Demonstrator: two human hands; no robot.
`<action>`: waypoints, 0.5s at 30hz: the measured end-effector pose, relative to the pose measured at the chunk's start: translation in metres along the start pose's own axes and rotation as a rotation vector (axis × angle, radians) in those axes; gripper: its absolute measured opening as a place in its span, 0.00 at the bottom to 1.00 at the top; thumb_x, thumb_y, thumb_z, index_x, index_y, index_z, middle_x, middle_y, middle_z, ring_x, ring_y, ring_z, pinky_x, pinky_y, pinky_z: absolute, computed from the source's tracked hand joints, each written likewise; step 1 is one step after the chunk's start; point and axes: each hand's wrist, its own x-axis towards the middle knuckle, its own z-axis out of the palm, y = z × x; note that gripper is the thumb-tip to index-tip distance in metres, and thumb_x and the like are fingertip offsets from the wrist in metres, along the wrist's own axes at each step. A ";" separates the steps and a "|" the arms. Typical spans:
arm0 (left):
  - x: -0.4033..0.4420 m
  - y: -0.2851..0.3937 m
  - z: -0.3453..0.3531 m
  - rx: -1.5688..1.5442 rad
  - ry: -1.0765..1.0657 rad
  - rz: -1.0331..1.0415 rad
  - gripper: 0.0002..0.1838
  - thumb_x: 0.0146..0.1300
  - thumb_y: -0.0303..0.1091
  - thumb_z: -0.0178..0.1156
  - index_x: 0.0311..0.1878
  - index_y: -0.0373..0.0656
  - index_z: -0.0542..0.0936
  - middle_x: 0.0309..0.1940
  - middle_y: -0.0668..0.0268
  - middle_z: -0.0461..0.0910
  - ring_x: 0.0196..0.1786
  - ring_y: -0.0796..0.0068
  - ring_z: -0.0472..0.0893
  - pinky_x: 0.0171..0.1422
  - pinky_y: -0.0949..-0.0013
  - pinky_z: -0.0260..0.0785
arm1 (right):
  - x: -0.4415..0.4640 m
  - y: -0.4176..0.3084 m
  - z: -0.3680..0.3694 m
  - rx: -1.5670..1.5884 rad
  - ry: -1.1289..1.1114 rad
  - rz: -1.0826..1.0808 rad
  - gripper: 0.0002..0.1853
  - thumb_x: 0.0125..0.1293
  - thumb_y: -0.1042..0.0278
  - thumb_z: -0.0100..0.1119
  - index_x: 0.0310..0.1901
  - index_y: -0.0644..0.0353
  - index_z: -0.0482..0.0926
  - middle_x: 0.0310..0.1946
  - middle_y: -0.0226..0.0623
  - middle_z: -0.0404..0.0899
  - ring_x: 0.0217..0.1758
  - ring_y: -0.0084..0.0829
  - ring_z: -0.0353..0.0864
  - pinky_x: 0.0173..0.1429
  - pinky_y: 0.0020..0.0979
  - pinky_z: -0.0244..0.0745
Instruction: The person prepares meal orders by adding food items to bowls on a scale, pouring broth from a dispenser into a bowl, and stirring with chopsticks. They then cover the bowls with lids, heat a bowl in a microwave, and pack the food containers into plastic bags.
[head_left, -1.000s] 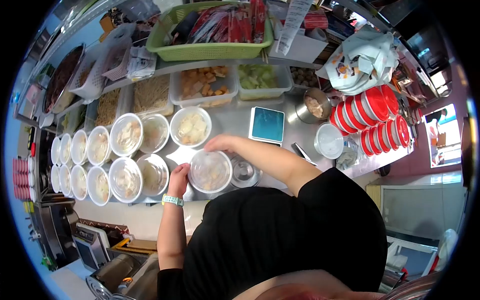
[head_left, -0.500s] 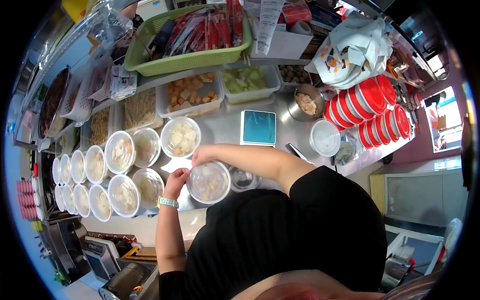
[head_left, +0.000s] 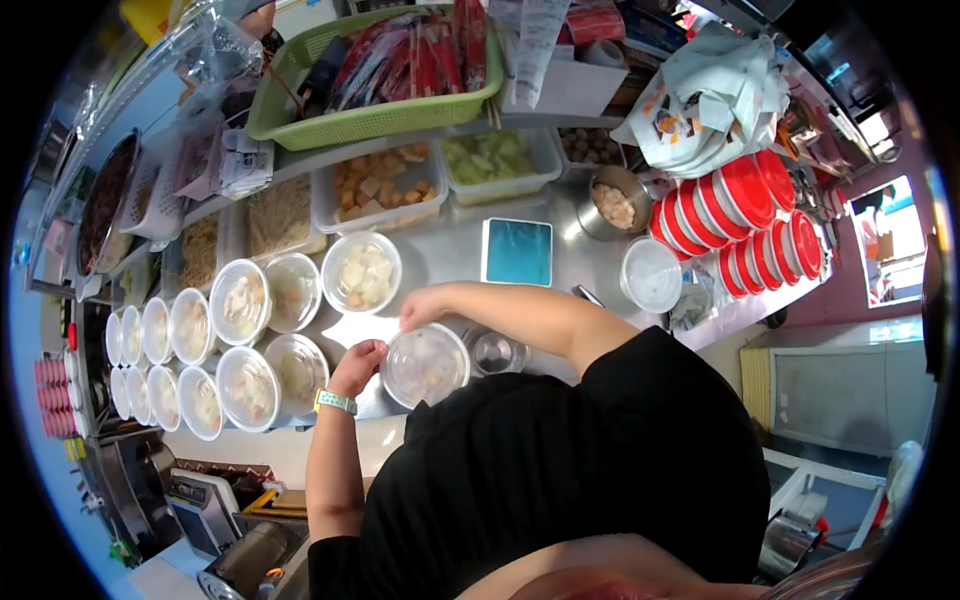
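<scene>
In the head view, a round clear plastic bowl (head_left: 425, 368) with pale pieces of food in it stands at the counter's front edge, and a clear lid seems to cover it. My left hand (head_left: 358, 366), a watch on its wrist, has its fingers closed at the bowl's left rim. At the upper rim my right hand (head_left: 426, 303) is bent down with its fingertips pressed to the edge. Partly tucked beside that bowl, a clear empty-looking container (head_left: 495, 350) sits near my body. Just beyond my hands is a bowl of pale chunks (head_left: 362, 274).
Two rows of filled bowls (head_left: 248, 388) line the counter's left. A scale (head_left: 517, 252) with a blue-green top, a metal pot (head_left: 613, 204) and stacked red-rimmed bowls (head_left: 740, 195) are to the right. Food tubs (head_left: 380, 190) and a green basket (head_left: 375, 120) stand behind.
The bowl between my hands has shifted slightly right. My right hand has moved a little right and up, and the gap between my hands is wider.
</scene>
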 end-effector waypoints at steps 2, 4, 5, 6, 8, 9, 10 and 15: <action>0.004 -0.006 -0.004 -0.017 -0.005 0.006 0.09 0.70 0.36 0.56 0.42 0.40 0.79 0.31 0.74 0.77 0.32 0.83 0.72 0.40 0.76 0.67 | -0.009 0.004 -0.006 -0.009 -0.005 0.007 0.14 0.58 0.59 0.66 0.42 0.57 0.86 0.37 0.35 0.85 0.41 0.27 0.80 0.49 0.31 0.74; 0.009 -0.010 -0.005 -0.035 -0.016 0.011 0.09 0.70 0.35 0.56 0.42 0.40 0.79 0.31 0.75 0.77 0.31 0.83 0.72 0.40 0.77 0.66 | -0.018 0.008 -0.009 0.117 -0.011 0.115 0.17 0.58 0.57 0.67 0.46 0.53 0.84 0.39 0.33 0.84 0.42 0.28 0.80 0.47 0.31 0.74; 0.009 -0.013 -0.005 -0.026 -0.003 0.042 0.08 0.70 0.35 0.56 0.42 0.40 0.78 0.30 0.75 0.76 0.31 0.84 0.71 0.39 0.77 0.66 | -0.022 0.011 -0.007 0.118 -0.013 0.118 0.17 0.58 0.57 0.67 0.46 0.53 0.84 0.39 0.33 0.84 0.42 0.28 0.80 0.47 0.31 0.74; 0.008 -0.016 -0.007 -0.013 0.012 0.072 0.08 0.70 0.35 0.56 0.41 0.41 0.78 0.30 0.75 0.76 0.31 0.84 0.71 0.38 0.78 0.65 | -0.026 0.013 -0.003 0.093 0.032 0.118 0.17 0.58 0.57 0.67 0.48 0.53 0.82 0.41 0.34 0.83 0.43 0.29 0.79 0.47 0.32 0.74; -0.003 -0.011 0.002 0.127 0.115 0.134 0.08 0.69 0.35 0.56 0.43 0.40 0.78 0.30 0.74 0.76 0.32 0.84 0.72 0.40 0.77 0.66 | -0.033 0.019 0.000 0.064 0.078 0.108 0.18 0.59 0.57 0.66 0.50 0.53 0.81 0.42 0.35 0.82 0.44 0.31 0.79 0.47 0.33 0.74; -0.013 -0.012 0.009 0.262 0.217 0.187 0.09 0.69 0.34 0.56 0.45 0.39 0.78 0.31 0.72 0.77 0.33 0.83 0.73 0.41 0.77 0.66 | -0.040 0.025 0.006 0.036 0.164 0.113 0.20 0.60 0.57 0.65 0.53 0.53 0.78 0.44 0.38 0.81 0.46 0.34 0.78 0.49 0.35 0.73; -0.021 -0.014 0.015 0.562 0.319 0.269 0.13 0.69 0.32 0.54 0.51 0.36 0.76 0.39 0.61 0.79 0.41 0.71 0.79 0.49 0.69 0.71 | -0.048 0.034 0.013 0.003 0.239 0.121 0.22 0.61 0.58 0.63 0.57 0.53 0.75 0.46 0.41 0.80 0.48 0.36 0.78 0.51 0.36 0.73; -0.067 -0.055 0.045 1.212 0.365 0.742 0.38 0.59 0.36 0.61 0.69 0.32 0.59 0.69 0.44 0.58 0.73 0.44 0.56 0.74 0.51 0.53 | -0.119 0.015 0.082 -0.683 0.645 -0.189 0.41 0.61 0.48 0.60 0.71 0.57 0.56 0.71 0.50 0.54 0.71 0.46 0.58 0.73 0.43 0.53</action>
